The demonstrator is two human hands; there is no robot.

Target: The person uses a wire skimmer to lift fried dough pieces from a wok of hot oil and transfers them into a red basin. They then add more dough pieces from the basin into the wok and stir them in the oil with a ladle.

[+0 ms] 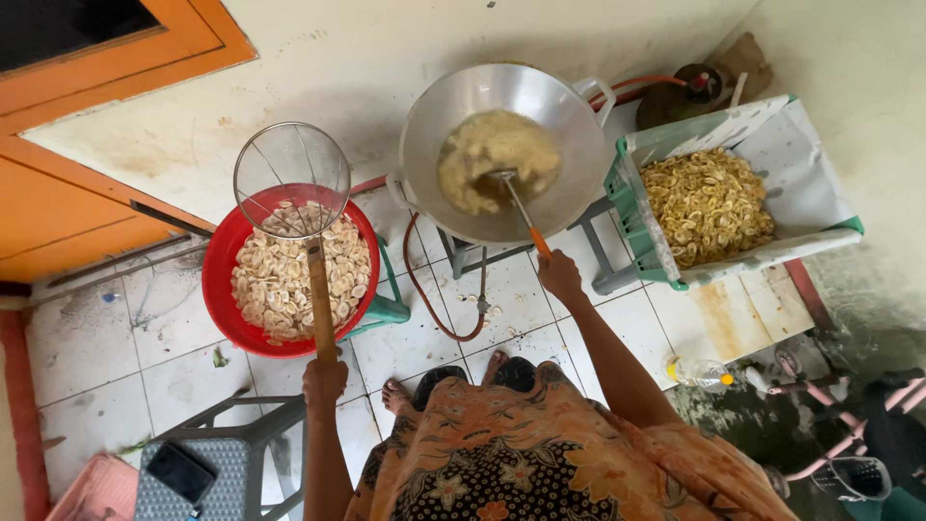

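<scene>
white tiled floor [154, 357]; left hand [324, 382] grips wire skimmer [292, 180], right hand [559, 275] grips spatula [521, 207] in wok [569, 125].

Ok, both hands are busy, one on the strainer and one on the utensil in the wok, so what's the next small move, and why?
Probably swing the wire strainer across to the wok. The left hand holds it empty above the red bowl of pale raw slices, while the right hand has the orange-handled utensil in the frying batch, which looks about ready to lift out.

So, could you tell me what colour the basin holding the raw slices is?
Red basin, seen in the head view.
</scene>
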